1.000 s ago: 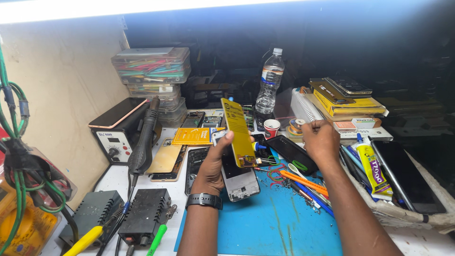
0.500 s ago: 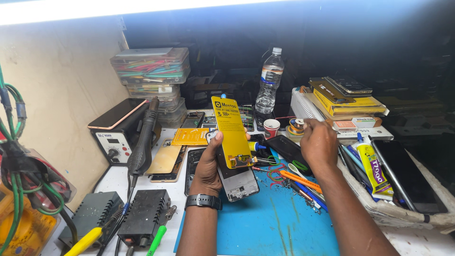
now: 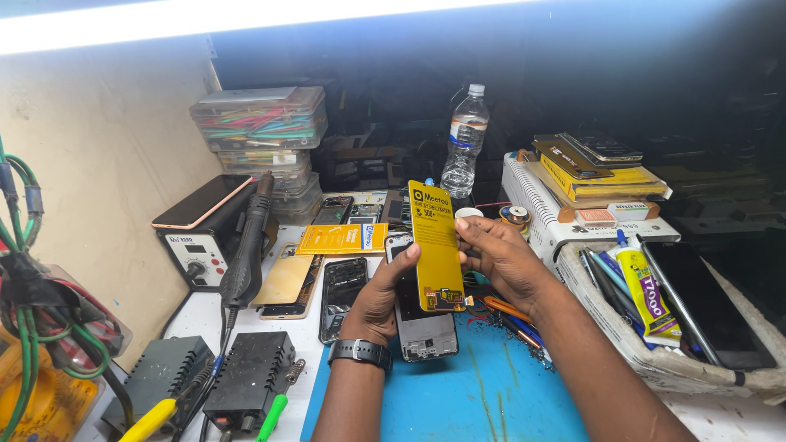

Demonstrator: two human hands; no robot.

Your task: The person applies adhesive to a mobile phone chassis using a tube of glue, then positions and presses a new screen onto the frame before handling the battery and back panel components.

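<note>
The left hand [image 3: 381, 299] grips an opened phone [image 3: 422, 315] and props a long yellow battery [image 3: 436, 245] upright against it; the right hand [image 3: 499, 254] pinches the battery's right edge, above the blue work mat [image 3: 483, 393].

Yellow battery [image 3: 436, 244], blue mat [image 3: 483, 393]
</note>
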